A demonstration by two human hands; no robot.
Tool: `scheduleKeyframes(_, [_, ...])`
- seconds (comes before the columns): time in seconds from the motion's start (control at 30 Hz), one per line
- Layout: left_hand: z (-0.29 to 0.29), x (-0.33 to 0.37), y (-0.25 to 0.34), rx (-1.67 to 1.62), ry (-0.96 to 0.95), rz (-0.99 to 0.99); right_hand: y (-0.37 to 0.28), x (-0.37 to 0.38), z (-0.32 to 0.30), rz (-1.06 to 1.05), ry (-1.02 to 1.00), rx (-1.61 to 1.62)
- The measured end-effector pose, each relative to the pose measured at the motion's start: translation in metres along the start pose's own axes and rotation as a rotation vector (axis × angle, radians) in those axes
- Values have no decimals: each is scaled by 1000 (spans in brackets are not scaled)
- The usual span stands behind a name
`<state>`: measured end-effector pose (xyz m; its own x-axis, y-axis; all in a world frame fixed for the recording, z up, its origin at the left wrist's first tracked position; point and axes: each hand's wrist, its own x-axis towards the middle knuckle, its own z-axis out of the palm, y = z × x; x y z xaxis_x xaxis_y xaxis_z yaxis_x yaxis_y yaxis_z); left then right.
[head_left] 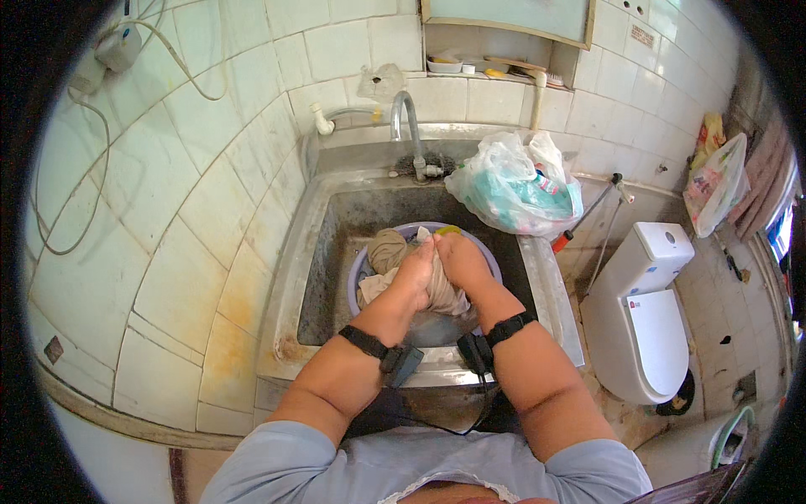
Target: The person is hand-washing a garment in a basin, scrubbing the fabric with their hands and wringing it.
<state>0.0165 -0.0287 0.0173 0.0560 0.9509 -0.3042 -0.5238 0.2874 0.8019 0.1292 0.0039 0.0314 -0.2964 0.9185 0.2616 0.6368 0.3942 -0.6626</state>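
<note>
A light purple basin [353, 290] sits inside the metal sink [315, 286], with wet beige cloth [447, 294] in it. My left hand [415, 275] and my right hand [461, 260] meet over the basin, both closed on this cloth, part of which hangs down between them. A bunched tan piece of cloth [386, 250] lies left of my hands. Something yellow-green [448, 229] shows at the basin's far side, partly hidden by my right hand. Most fingertips are out of sight behind the cloth and hands.
A curved metal faucet [405, 126] rises behind the sink. A stuffed white plastic bag [520, 189] rests on the sink's far right corner. To the right stands a white toilet [646, 319]. Tiled wall [185, 260] closes off the left side.
</note>
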Motion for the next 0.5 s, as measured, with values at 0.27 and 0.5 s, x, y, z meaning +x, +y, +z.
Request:
scheduleKeyframes(0.27, [-18, 9, -5, -155, -180, -41, 4, -4, 1, 29, 56, 137])
scheduleKeyframes(0.5, [-28, 18, -8, -33, 39, -24, -24, -22, -8, -258, -114, 310])
